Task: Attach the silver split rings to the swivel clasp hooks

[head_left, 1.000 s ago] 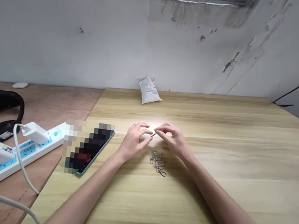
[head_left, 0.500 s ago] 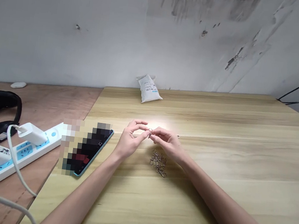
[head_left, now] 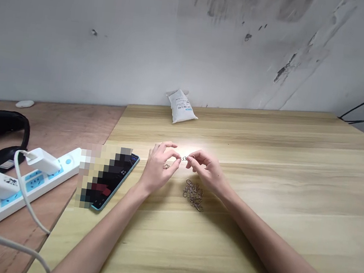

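A small metal clasp (head_left: 184, 158) spans the narrow gap between my two hands. Thumb and forefinger of my left hand (head_left: 158, 169) pinch its left end, and a little metal ring (head_left: 167, 166) shows below those fingers. At the other end my right hand (head_left: 207, 172) grips with thumb and fingertips, a thin metal ring (head_left: 193, 157) partly visible in them. Fingers hide much of these pieces, so I cannot tell how they are joined. Nearer to me on the wooden tabletop lies a tangled pile of small metal clasps and rings (head_left: 193, 195).
A phone (head_left: 113, 185) lies left of my left arm. Farther left are a white power strip (head_left: 33, 182) with plugged-in chargers and cables, and a black headset-like strap (head_left: 0, 117). A white labelled packet (head_left: 182, 108) rests near the wall at the back.
My hands have drawn slightly apart, so the metal piece now shows between them. A ring has come into view under my left fingers. The camera view has shifted a little.
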{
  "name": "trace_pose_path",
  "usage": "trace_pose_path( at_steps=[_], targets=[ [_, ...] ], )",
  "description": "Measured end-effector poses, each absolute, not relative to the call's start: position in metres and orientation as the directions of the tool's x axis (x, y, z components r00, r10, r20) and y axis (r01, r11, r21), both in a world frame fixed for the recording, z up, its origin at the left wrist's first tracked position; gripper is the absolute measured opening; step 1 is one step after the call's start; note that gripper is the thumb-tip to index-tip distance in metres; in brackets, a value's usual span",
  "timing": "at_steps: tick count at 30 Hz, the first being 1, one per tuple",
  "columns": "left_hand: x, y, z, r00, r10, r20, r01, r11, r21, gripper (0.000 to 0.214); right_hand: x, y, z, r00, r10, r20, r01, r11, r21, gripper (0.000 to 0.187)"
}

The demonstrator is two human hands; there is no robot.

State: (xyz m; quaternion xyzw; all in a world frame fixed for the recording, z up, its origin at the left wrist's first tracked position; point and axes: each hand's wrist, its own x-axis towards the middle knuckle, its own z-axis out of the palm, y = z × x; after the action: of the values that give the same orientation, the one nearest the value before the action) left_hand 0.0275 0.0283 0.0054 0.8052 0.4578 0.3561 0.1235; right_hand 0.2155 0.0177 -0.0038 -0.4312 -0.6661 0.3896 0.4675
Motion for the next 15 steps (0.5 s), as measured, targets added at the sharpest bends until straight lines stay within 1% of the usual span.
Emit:
trace_pose_path(
  at_steps=[4, 6, 7, 8, 10, 15],
  targets=[
    [0.027, 0.027, 0.003, 0.478, 0.728, 0.492, 0.718, -0.646, 0.259, 0.012, 0.214, 0.018, -0.005, -0.216, 0.939, 0.267, 0.182, 0.307, -0.934, 0.028],
    [0.028, 0.026, 0.002, 0.526, 0.690, 0.498, 0.728, -0.667, 0.157, 0.015, 0.212, 0.018, -0.005, -0.220, 0.943, 0.248, 0.166, 0.287, -0.944, 0.028],
    [0.028, 0.025, 0.002, 0.540, 0.677, 0.500, 0.729, -0.673, 0.125, 0.016, 0.211, 0.018, -0.006, -0.221, 0.944, 0.245, 0.166, 0.284, -0.944, 0.027],
    [0.029, 0.025, 0.002, 0.547, 0.671, 0.501, 0.729, -0.676, 0.110, 0.017, 0.210, 0.018, -0.006, -0.222, 0.943, 0.248, 0.168, 0.287, -0.943, 0.027],
    [0.029, 0.025, 0.001, 0.539, 0.676, 0.502, 0.728, -0.674, 0.126, 0.016, 0.209, 0.018, -0.009, -0.243, 0.934, 0.262, 0.161, 0.305, -0.939, 0.025],
    [0.027, 0.027, 0.003, 0.487, 0.727, 0.484, 0.721, -0.647, 0.248, 0.013, 0.212, 0.019, -0.016, -0.284, 0.923, 0.259, 0.151, 0.310, -0.939, 0.027]
  ],
)
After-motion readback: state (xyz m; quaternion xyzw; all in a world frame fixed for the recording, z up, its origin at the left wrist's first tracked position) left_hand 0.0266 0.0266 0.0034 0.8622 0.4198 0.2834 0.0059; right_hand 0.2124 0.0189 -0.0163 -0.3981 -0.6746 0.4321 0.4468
